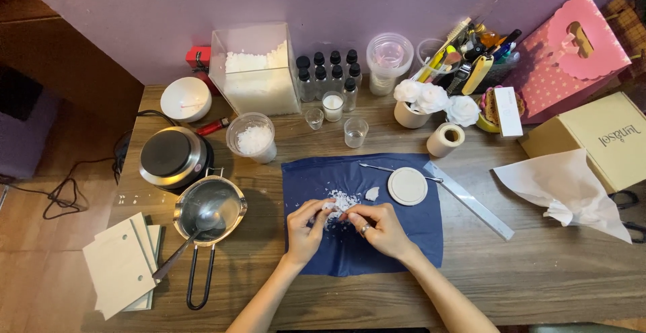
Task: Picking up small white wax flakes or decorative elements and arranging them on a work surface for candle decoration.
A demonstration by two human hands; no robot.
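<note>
My left hand [304, 228] and my right hand [379, 226] meet over a dark blue cloth [417, 228] on the wooden table. Both pinch a small white waxy piece [331, 206] between their fingertips, above a little heap of white crumbs [343, 200]. A ring shows on my right hand. A larger white chunk [372, 193] lies just beyond the heap. A round white disc [407, 186] rests on the cloth's far right corner, with a thin metal tool [380, 167] beside it.
Left of the cloth sits a small metal pot [210, 205] with a spoon, an electric hotplate [173, 156] and white cards [121, 265]. Behind are a clear box of white flakes [256, 70], a cup of flakes [253, 138], small bottles [328, 74], glasses, a ruler [471, 202], crumpled tissue paper [562, 188].
</note>
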